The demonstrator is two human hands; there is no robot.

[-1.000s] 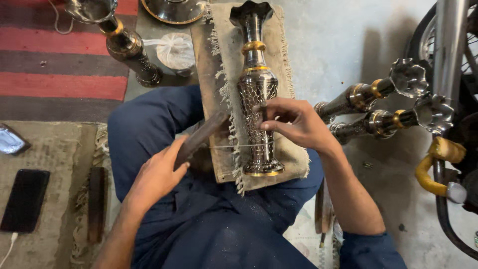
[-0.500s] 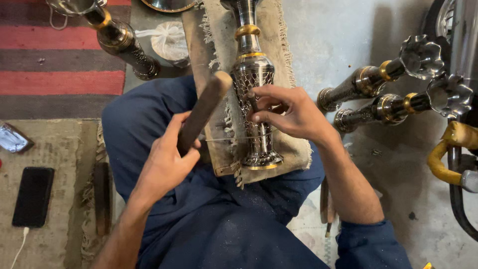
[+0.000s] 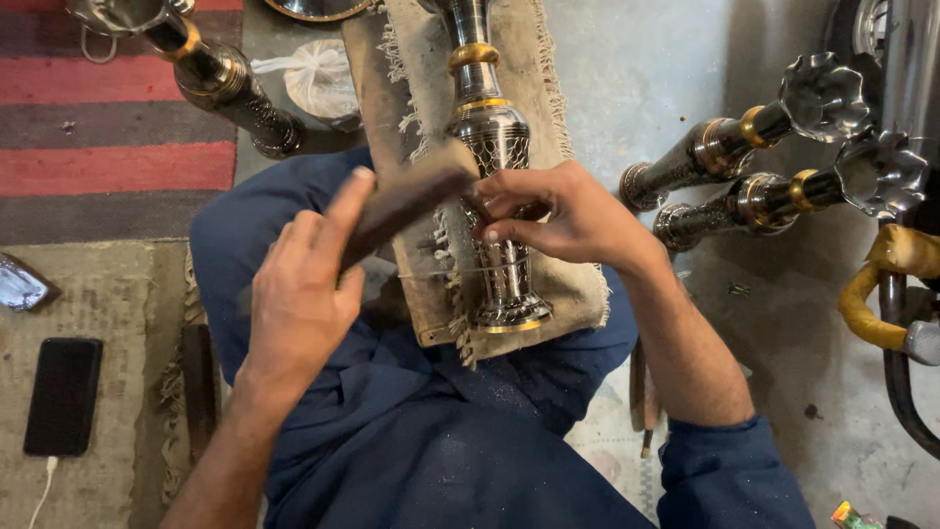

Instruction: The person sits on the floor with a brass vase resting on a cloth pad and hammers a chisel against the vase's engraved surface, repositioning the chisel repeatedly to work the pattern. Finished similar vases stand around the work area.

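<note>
Right now:
Left hand (image 3: 299, 294): fingers closed round one dark wooden block (image 3: 406, 201), its far end touching the vase on the lap.
Right hand (image 3: 563, 217): fingertips pinched together on something small against that vase; can't tell what.
Worked vase (image 3: 494, 196): one, lying lengthwise on a frayed cloth (image 3: 573, 284) over the knees.
Other vases: three; two (image 3: 705, 157) at right, one (image 3: 230, 88) upper left.
Phone (image 3: 62, 395): one, on the mat at left.
</note>
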